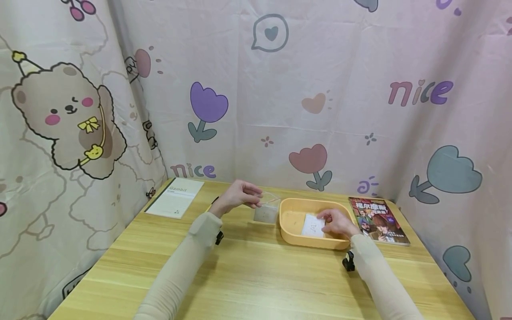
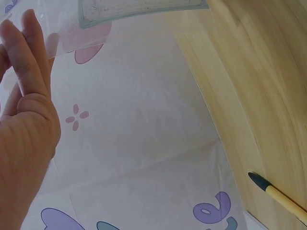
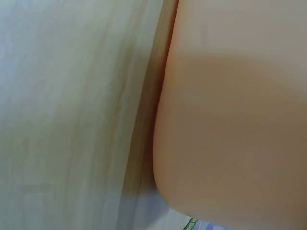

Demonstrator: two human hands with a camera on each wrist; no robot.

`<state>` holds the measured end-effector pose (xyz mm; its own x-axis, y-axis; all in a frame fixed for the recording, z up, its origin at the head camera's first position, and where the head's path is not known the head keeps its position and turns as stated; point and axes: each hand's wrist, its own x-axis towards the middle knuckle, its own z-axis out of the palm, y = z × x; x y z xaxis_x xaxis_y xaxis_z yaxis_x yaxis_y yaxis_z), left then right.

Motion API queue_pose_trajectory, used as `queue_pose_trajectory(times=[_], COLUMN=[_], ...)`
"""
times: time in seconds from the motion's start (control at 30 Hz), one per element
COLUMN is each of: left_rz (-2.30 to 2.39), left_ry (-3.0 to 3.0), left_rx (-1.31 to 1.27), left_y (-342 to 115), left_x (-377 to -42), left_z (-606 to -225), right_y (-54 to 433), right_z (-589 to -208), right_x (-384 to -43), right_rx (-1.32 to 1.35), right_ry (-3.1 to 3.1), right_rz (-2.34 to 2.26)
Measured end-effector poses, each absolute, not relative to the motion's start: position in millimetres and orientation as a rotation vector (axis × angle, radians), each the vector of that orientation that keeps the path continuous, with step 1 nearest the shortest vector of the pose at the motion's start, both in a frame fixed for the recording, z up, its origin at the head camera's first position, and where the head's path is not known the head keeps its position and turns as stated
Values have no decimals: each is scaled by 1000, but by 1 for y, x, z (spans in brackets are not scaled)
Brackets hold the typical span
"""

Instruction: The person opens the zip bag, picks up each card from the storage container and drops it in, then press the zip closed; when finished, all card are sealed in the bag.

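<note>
My left hand (image 1: 242, 194) pinches the edge of a clear plastic bag (image 1: 267, 212) just left of a yellow bin. In the left wrist view the bag stretches along the top, and a teal-bordered printed piece (image 2: 144, 10) shows in or behind it. Reaching over the right side of the yellow bin (image 1: 316, 242), my right hand (image 1: 336, 222) grips a white paper (image 1: 312, 226) with dark markings by its right edge, inside the bin. The right wrist view shows only the bin's outer wall (image 3: 230, 134) and the tabletop, with the right hand hidden.
A notebook marked "Gambit" (image 1: 176, 198) lies at the table's back left. To the bin's right is a colourful comic-style magazine (image 1: 378, 221). A yellow pen with a black tip (image 2: 280, 197) lies on the wooden table (image 1: 256, 284). Printed curtains (image 1: 256, 89) hang behind and at both sides.
</note>
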<state>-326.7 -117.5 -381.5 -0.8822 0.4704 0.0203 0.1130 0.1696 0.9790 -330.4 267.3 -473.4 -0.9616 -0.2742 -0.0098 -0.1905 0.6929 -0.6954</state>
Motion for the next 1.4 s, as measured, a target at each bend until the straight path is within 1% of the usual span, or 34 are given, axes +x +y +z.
queue_pose_trajectory(times=[0.27,0.57,0.83,1.03,1.17,1.4], left_rz=[1777,1774,1765,1767,1760,1763], left_ry=[2152,2168,2174,2166,2167,2165], left_rx=[552,551,568,551,546,558], left_y=[-117,-115,-113,-114,-114,-115], left_x=[-326,-326,-327,-325,-324,-324], left_z=[-383,-381,-382,-381,-381,-378], right_y=[265,272,275,268,261,253], right_z=[-471,-469,-463,-459,-456,-447], right_x=[-331,-334,-332,-332,-331,-328], right_rx=[-302,-375,-311,-216,-246,-384], right_ry=[2818,2803,2587,2488,2466,2473], right_rz=[-1160,-1277,-1550,-1710,-1782,-1812])
